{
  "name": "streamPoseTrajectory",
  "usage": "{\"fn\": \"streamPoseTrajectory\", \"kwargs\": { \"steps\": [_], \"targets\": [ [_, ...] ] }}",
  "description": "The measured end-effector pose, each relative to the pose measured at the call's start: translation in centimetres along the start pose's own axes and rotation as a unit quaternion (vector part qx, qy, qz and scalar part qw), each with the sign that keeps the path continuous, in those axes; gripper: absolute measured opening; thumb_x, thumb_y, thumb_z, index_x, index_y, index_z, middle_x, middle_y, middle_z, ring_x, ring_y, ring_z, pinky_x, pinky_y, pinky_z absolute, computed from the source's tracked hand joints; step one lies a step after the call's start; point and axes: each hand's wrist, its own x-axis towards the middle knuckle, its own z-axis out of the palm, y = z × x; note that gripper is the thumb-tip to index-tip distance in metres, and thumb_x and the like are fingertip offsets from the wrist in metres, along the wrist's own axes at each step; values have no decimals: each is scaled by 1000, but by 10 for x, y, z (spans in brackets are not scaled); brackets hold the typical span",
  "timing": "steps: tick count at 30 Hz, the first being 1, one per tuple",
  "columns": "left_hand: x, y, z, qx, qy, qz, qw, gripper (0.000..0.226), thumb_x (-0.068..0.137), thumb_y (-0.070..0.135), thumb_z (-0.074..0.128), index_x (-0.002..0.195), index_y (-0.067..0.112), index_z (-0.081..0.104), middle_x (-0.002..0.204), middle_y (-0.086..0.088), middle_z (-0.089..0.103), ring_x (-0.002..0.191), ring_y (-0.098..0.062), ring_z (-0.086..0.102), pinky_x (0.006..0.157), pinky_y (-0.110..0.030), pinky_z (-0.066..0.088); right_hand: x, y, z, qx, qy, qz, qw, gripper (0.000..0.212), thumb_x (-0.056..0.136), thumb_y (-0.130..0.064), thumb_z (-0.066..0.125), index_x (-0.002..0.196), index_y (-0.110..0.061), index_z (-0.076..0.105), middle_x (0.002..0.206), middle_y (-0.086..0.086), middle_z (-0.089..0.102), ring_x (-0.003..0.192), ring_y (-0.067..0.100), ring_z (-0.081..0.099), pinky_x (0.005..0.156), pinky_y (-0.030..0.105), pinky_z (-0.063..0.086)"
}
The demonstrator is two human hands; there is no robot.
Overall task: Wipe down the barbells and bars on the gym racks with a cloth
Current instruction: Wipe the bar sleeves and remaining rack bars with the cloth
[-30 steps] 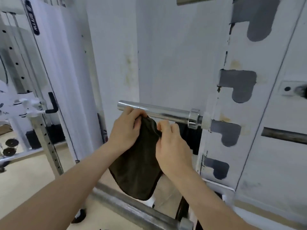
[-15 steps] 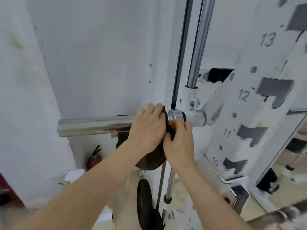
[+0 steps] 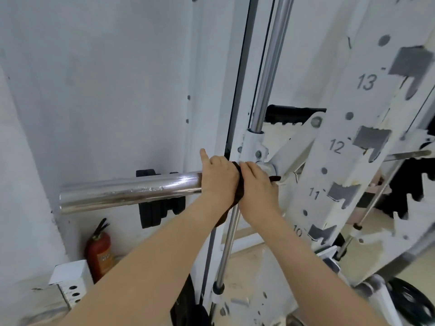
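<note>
Chrome barbell (image 3: 129, 191), one, dark cloth (image 3: 238, 192), one, left hand (image 3: 219, 178), right hand (image 3: 257, 184), both gripping it

Bar sleeve (image 3: 129, 192) runs horizontally with its free end left and its inner end at the guide rod (image 3: 270, 67). Left hand (image 3: 219, 177) and right hand (image 3: 257, 184) sit side by side on that inner end, gripping the cloth (image 3: 237, 191) between them; its tail hangs below. Numbered upright (image 3: 329, 172) stands right of the hands. Weight plates (image 3: 157, 212) are behind the sleeve, fire extinguisher (image 3: 100, 252) below them.
</note>
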Motion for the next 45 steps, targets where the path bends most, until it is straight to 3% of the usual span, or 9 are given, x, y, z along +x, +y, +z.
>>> {"fn": "streamPoseTrajectory", "kwargs": {
  "steps": [5, 14, 18, 21, 24, 27, 31, 35, 45],
  "targets": [
    [-8, -30, -9, 13, -26, 12, 1000, 22, 89, 35, 57, 100, 17, 63, 105, -3, 61, 115, -26, 46, 111, -65, 8, 20, -2, -7, -153, -50, -53, 986, 73, 82, -3, 62, 146, -19, 29, 162, -3, 16, 151, 18, 1, 109, 50, 25],
    [-36, -70, -4, 192, -38, 4, 981, 45, 86, 30, 61, 124, 8, 55, 139, -20, 44, 137, -37, 26, 110, -67, 4, 40, 3, -10, -202, -90, -113, 969, 57, 78, -7, 64, 128, -20, 42, 138, -3, 45, 143, 15, 22, 103, 50, 30],
    [-14, -9, 8, 83, 13, 39, 996, 37, 95, 21, 42, 127, 2, 42, 125, -15, 52, 119, -31, 45, 110, -47, 26, 39, 4, -3, -190, -67, -117, 972, 51, 75, -12, 63, 122, -20, 45, 127, -5, 49, 127, 13, 41, 100, 41, 30],
    [-7, -8, 11, 27, 38, 46, 998, 21, 94, 14, 43, 114, 7, 46, 109, -8, 60, 99, -24, 57, 80, -33, 41, 41, 11, 0, -175, -59, -115, 976, 52, 76, -15, 63, 125, -21, 45, 127, -4, 51, 121, 15, 46, 94, 40, 32],
    [-18, -43, 5, 20, 1, 11, 1000, 16, 86, 16, 57, 100, 15, 49, 92, -1, 63, 77, -19, 59, 57, -31, 31, 43, 17, 1, -180, -69, -140, 971, 68, 71, -34, 77, 129, -25, 41, 131, -5, 49, 123, 18, 46, 85, 40, 31],
    [-33, -76, 6, 52, -41, -44, 997, 27, 82, 26, 59, 103, 15, 46, 84, 3, 63, 63, -19, 47, 58, -31, 34, 45, 19, 1, -189, -55, -157, 968, 64, 71, -34, 77, 126, -26, 44, 129, -6, 50, 123, 15, 44, 93, 41, 33],
    [-13, -53, 0, 127, -54, -10, 990, 48, 82, 31, 61, 117, 9, 38, 83, 2, 63, 71, -22, 53, 94, -41, 34, 49, 18, 8, -169, -36, -170, 970, 51, 71, -21, 73, 116, -21, 48, 120, -5, 53, 118, 15, 47, 96, 41, 30],
    [-2, -4, 7, 1, -7, 0, 1000, 19, 91, 12, 51, 110, 11, 46, 101, -7, 63, 91, -24, 60, 69, -32, 37, 49, 22, 16, -141, -16, -137, 980, 49, 72, -23, 68, 117, -24, 49, 120, -6, 53, 117, 15, 49, 95, 40, 31],
    [-60, -130, 14, -21, 18, -28, 999, 25, 85, 34, 56, 101, 18, 46, 75, 4, 51, 63, -19, 47, 55, -31, 34, 46, 16, 11, -128, -21, -91, 987, 60, 67, -25, 76, 120, -28, 49, 120, -3, 51, 119, 19, 44, 95, 48, 32]
  ]
}}
